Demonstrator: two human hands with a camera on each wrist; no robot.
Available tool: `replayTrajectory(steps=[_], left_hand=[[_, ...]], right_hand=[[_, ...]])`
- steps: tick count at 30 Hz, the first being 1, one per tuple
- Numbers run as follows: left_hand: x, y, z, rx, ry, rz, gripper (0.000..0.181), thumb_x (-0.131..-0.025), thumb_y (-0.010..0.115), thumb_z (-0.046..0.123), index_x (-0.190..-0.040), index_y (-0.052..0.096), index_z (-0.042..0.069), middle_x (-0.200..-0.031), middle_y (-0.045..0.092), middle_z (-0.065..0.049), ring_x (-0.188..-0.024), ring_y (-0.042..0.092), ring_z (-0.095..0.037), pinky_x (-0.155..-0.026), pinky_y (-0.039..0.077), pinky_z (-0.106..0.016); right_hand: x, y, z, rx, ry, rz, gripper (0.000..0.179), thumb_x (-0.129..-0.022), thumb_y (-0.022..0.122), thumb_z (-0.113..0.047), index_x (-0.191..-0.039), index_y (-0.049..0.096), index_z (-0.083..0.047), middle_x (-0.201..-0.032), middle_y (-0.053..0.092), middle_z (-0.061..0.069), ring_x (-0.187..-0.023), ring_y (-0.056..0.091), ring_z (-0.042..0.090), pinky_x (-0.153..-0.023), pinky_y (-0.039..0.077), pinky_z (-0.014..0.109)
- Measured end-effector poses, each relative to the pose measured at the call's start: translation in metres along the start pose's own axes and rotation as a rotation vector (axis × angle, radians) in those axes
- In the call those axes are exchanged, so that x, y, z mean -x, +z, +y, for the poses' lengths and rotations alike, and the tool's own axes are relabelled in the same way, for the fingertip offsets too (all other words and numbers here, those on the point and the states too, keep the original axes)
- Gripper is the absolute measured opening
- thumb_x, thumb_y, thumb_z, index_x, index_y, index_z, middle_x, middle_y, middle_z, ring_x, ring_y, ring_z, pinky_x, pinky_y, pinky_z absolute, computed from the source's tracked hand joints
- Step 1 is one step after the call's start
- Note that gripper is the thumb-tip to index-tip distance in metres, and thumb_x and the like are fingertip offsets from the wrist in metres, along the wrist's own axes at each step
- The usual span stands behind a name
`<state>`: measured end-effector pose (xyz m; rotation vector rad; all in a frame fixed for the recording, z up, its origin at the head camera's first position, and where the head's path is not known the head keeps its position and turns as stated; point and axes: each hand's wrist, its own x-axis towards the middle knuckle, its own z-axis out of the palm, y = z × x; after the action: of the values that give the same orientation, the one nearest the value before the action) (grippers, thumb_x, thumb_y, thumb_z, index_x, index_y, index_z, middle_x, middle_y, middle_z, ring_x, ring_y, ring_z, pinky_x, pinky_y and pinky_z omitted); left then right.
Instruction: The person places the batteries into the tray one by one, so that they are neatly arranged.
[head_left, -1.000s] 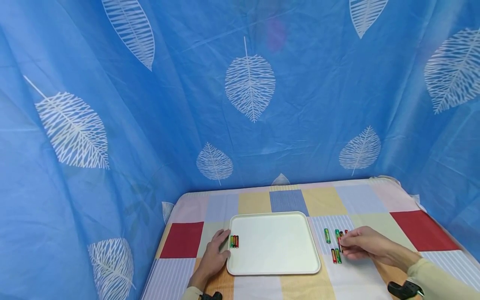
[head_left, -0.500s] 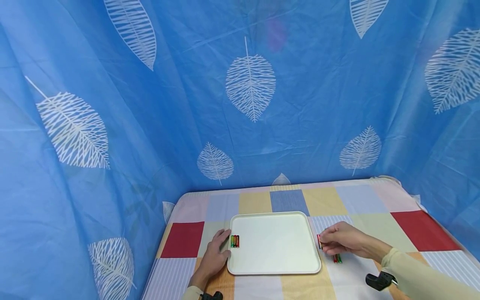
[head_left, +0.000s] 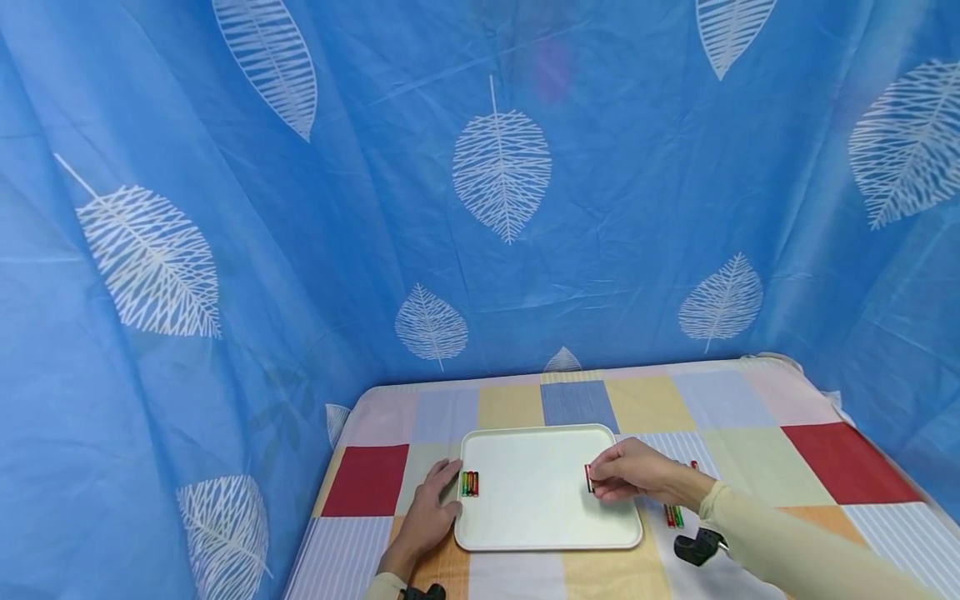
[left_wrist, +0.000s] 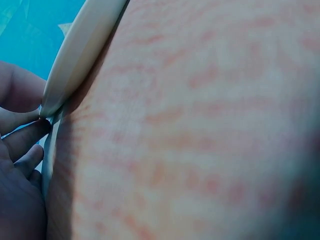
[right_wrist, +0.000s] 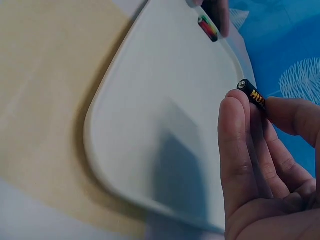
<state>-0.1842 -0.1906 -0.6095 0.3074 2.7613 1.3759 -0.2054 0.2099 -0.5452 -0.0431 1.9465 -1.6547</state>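
A cream tray (head_left: 536, 492) lies on the table in the head view. Over its right part my right hand (head_left: 637, 469) pinches a battery (head_left: 588, 478) between thumb and fingertips; in the right wrist view the battery (right_wrist: 251, 93) is black with yellow lettering and held clear of the tray. Several green and red batteries (head_left: 470, 483) stand side by side in a row along the tray's left rim. My left hand (head_left: 429, 517) rests against that rim from outside, and the left wrist view shows its fingers (left_wrist: 27, 137) touching the tray edge.
Loose batteries (head_left: 674, 517) lie right of the tray, partly hidden by the right forearm. A patchwork cloth (head_left: 517, 575) covers the table. A blue curtain (head_left: 600, 292) with white leaf prints hangs behind and at both sides.
My right hand has carried the battery leftward from the loose batteries on the cloth to above the tray's right part. The left hand has stayed in place at the rim.
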Motion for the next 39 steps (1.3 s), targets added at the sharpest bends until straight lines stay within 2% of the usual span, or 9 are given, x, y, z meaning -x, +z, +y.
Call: replayTrajectory(steps=[12,24,31,39], left_hand=[[0.000,-0.001,0.001,0.000,-0.005,-0.011,0.071,-0.091,0.065,0.001,-0.161,0.054,0.004,-0.171,0.038,-0.031,-0.158,0.035,-0.057,-0.124,0.025,-0.080],[0.001,0.000,-0.001,0.009,0.009,0.003,0.070,-0.091,0.063,0.000,-0.160,0.054,0.003,-0.171,0.038,-0.030,-0.158,0.035,-0.057,-0.124,0.025,-0.081],[-0.003,-0.002,-0.003,0.029,0.000,-0.013,0.071,-0.089,0.063,0.000,-0.160,0.054,0.002,-0.170,0.037,-0.033,-0.157,0.034,-0.059,-0.124,0.024,-0.081],[-0.010,-0.007,-0.006,0.011,0.034,-0.003,0.072,-0.087,0.063,-0.002,-0.158,0.056,0.001,-0.167,0.042,-0.032,-0.156,0.039,-0.056,-0.125,0.027,-0.078]], right_hand=[[-0.036,0.045,-0.008,-0.038,-0.063,-0.063,0.024,-0.099,0.072,-0.005,-0.113,0.075,0.014,-0.085,0.079,0.010,-0.071,0.076,0.011,-0.071,0.067,0.030],[-0.067,0.092,-0.018,-0.048,-0.058,-0.049,0.013,-0.094,0.075,-0.001,-0.101,0.078,0.009,-0.079,0.077,0.010,-0.066,0.076,0.013,-0.066,0.067,0.030],[-0.085,0.122,-0.026,-0.056,-0.052,-0.041,0.010,-0.094,0.075,0.000,-0.096,0.079,0.008,-0.072,0.076,0.009,-0.062,0.074,0.012,-0.062,0.065,0.028],[-0.102,0.145,-0.032,-0.055,-0.033,0.002,0.009,-0.093,0.076,0.000,-0.093,0.080,0.009,-0.069,0.076,0.010,-0.058,0.072,0.011,-0.061,0.065,0.027]])
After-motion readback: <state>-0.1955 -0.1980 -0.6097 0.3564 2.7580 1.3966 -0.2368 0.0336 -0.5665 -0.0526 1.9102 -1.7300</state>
